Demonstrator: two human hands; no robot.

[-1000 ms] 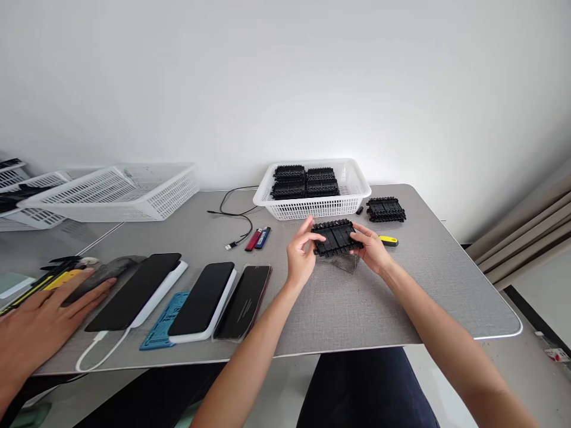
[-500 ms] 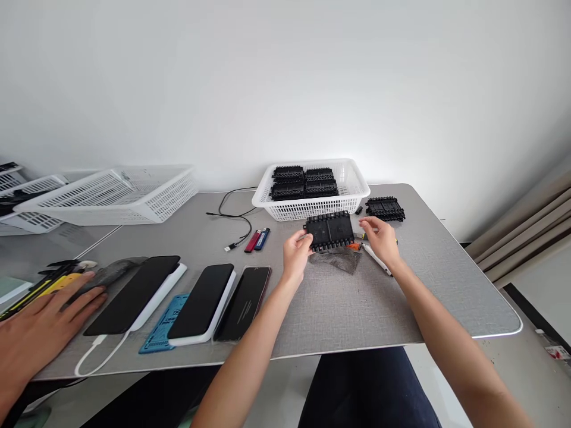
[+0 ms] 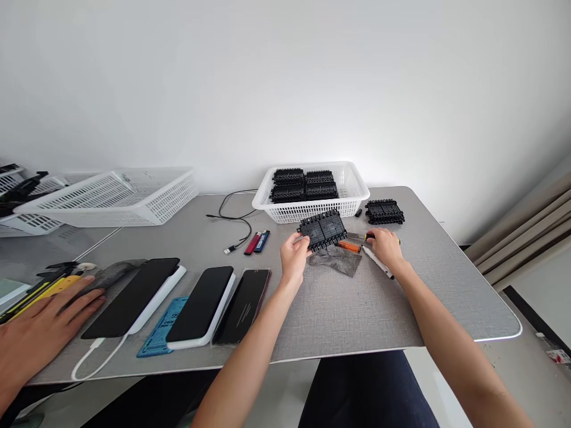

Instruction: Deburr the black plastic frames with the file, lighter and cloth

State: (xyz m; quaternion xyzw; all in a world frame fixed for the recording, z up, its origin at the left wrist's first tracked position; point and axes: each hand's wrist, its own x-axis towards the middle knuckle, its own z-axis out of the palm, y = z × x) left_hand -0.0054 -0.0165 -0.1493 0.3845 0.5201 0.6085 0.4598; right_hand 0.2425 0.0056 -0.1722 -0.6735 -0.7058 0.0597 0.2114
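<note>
My left hand (image 3: 293, 257) grips the left edge of a black ribbed plastic part (image 3: 323, 229) and holds it tilted just above the grey table (image 3: 339, 309). My right hand (image 3: 384, 246) rests on the table to the right, fingers curled over a yellow-handled tool (image 3: 370, 237). An orange tool (image 3: 348, 246) and a white pen (image 3: 377, 263) lie between the hands. A grey mesh cloth (image 3: 335, 259) lies under the held part.
A white basket (image 3: 312, 208) with several black parts stands behind; another black part (image 3: 384, 211) lies to its right. Lighters (image 3: 257, 241), a cable (image 3: 236, 220), phones (image 3: 200, 304) and another white basket (image 3: 111, 196) lie left. Another person's hand (image 3: 40, 327) rests at far left.
My right hand let go of the black part and moved right and down onto the yellow-handled tool. My left hand alone now holds the part, lifted and tilted.
</note>
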